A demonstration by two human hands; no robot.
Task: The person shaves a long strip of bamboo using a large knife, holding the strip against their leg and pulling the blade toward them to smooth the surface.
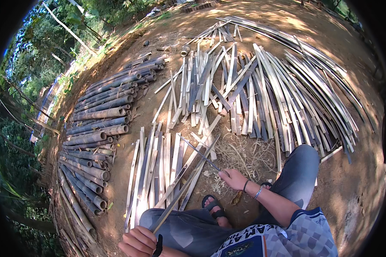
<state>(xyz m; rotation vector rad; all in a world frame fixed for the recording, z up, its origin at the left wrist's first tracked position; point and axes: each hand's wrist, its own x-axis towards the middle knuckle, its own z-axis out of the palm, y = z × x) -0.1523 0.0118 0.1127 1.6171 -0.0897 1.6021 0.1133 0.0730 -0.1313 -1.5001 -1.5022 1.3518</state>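
Note:
My left hand (138,242) is closed around the near end of a long bamboo strip (172,206). The strip slants up and away to the right, past my left knee and over other strips. In my right hand (233,179) is the handle of a long, narrow, dark blade (199,153), probably a knife. Its tip points forward and left, and from here it appears to cross above the strip's far part; whether they touch I cannot tell. Under them lies a pile of split bamboo strips (152,171), pale on one face and dark on the other.
Whole bamboo poles (101,113) lie stacked to the left. A larger spread of split strips (283,98) fans out ahead and right. Curled shavings (240,156) cover the dirt before my sandalled foot (214,207). My bent right knee (302,160) rises beside the strips. Trees stand far left.

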